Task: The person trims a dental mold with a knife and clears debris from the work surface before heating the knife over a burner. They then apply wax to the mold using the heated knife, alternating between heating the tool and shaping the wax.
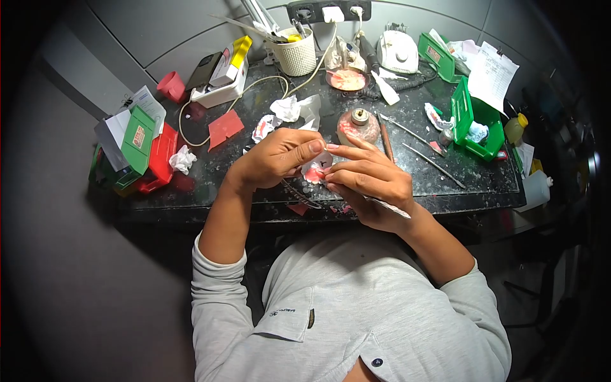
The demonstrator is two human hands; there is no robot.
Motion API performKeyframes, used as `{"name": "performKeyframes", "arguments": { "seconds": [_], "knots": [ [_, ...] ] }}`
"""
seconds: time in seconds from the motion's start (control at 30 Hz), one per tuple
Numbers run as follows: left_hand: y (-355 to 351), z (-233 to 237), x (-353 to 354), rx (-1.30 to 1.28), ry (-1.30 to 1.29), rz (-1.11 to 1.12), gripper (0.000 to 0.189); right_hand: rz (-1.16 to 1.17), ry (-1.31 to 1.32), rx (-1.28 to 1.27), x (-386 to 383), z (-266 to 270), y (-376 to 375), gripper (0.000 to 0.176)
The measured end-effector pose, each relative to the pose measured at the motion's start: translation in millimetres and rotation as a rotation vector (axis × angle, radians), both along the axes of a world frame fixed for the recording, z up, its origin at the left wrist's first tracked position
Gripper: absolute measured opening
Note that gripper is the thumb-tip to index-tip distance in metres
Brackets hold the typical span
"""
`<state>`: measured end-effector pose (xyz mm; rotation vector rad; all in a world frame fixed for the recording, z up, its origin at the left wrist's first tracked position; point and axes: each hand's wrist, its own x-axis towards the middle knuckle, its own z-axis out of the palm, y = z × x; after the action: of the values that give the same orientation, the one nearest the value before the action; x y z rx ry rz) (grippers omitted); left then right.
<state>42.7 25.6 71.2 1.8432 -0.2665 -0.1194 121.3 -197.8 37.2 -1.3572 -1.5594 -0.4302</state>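
Observation:
My left hand is closed, its thumb and forefinger pinched together at a tiny pale thing I cannot make out. My right hand meets it there with its forefinger tip. A slim, light-coloured hand tool is gripped in the right hand, its end sticking out below the palm. Between the hands, partly covered by the fingers, shows a white plaster dental cast with pink wax on it and a dark pencil mark. Just behind the right hand stands a glass spirit burner with a metal cap.
A pink wax sheet and crumpled tissue lie left. Metal tools and an open green box are on the right. Behind stand a dish of pink material, a white basket and a white control unit.

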Motion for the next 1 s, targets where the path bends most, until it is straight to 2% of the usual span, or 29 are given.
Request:
{"name": "performKeyframes", "arguments": {
  "seconds": [0.63, 1.0],
  "knots": [
    [-1.0, 3.8, -0.3, 0.064, 0.022, 0.000, 0.039, 0.012, 0.118, -0.031, -1.7, -1.3, -0.9, 0.020],
    [3.3, 0.1, 1.3, 0.179, -0.064, -0.015, 0.039, 0.016, 0.138, -0.072, -0.5, -1.2, -2.6, 0.020]
  ]
}}
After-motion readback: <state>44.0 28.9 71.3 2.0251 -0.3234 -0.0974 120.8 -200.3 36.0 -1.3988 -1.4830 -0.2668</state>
